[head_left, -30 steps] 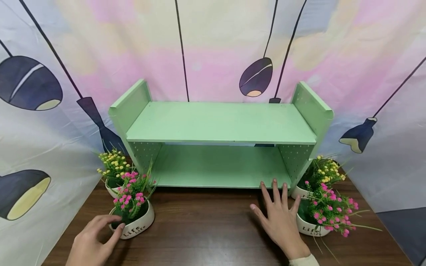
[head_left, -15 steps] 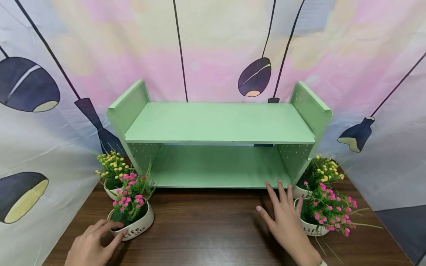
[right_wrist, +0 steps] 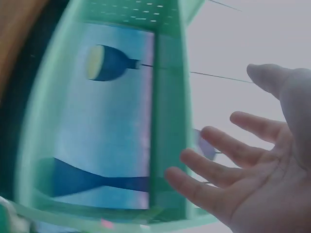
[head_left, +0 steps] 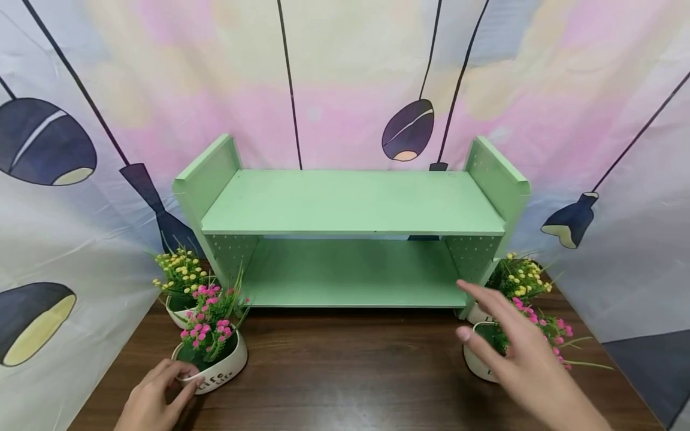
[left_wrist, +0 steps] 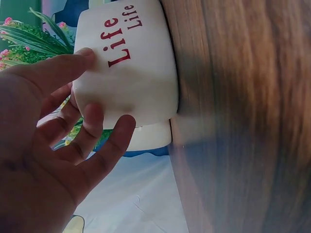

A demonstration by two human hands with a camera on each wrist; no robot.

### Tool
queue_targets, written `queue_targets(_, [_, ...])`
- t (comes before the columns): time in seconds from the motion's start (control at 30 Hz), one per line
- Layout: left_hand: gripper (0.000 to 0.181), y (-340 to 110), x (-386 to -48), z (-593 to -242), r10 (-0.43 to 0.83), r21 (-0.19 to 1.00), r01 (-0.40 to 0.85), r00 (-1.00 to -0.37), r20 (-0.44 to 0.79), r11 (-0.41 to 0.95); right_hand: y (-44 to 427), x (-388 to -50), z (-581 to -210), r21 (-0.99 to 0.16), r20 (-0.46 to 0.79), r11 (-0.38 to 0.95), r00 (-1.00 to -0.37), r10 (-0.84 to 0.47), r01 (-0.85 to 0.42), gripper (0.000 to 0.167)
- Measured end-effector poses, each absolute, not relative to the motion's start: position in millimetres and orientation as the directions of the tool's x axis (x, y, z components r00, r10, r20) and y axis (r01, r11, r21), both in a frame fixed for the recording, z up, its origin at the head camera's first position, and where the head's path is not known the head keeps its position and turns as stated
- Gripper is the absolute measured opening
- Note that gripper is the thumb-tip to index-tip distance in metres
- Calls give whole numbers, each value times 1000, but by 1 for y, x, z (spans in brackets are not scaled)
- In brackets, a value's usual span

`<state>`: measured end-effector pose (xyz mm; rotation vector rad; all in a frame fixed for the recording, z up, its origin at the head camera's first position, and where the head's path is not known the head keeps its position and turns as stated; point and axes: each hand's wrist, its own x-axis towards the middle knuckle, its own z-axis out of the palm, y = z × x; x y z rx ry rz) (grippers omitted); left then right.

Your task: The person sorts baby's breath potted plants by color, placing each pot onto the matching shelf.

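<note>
Table [head_left: 350, 365]: glossy wood. Shelf [head_left: 353, 203]: smooth, satin. Pots [head_left: 225, 370] by side edges: smooth, ceramic-looking. Flowers [head_left: 206, 332]: plastic-looking. Backdrop [head_left: 345, 96]: creased cloth.

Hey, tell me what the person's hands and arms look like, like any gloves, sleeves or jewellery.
The left hand and right hand both look bare. I see no gloves, rings, bracelets, cables or markings on either. No sleeve shows in these views; most of the arms are out of frame.
</note>
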<state>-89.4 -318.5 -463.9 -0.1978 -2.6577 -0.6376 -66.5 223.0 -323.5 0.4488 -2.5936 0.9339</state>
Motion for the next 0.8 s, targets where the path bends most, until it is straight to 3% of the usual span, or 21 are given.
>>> queue_targets(0.2, [25, -317, -89, -464, 38, 422, 213, -922, 385, 881, 256, -77, -281, -541, 619, 655, -777, -115, -528, 61])
queue_targets(0.33, [25, -316, -89, -465, 26, 437, 202, -926, 376, 877, 274, -95, -258, -551, 675, 621, -735, -62, -558, 48])
queue_targets(0.57, [27, -313, -90, -468, 35, 463, 200, -939, 341, 863, 296, -137, -237, -588, 632, 642, -775, -16, -493, 39])
queue_targets(0.8, [26, -306, -91, -466, 33, 490, 197, -946, 323, 849, 315, -179, -233, -629, 555, 574, -820, -142, -525, 53])
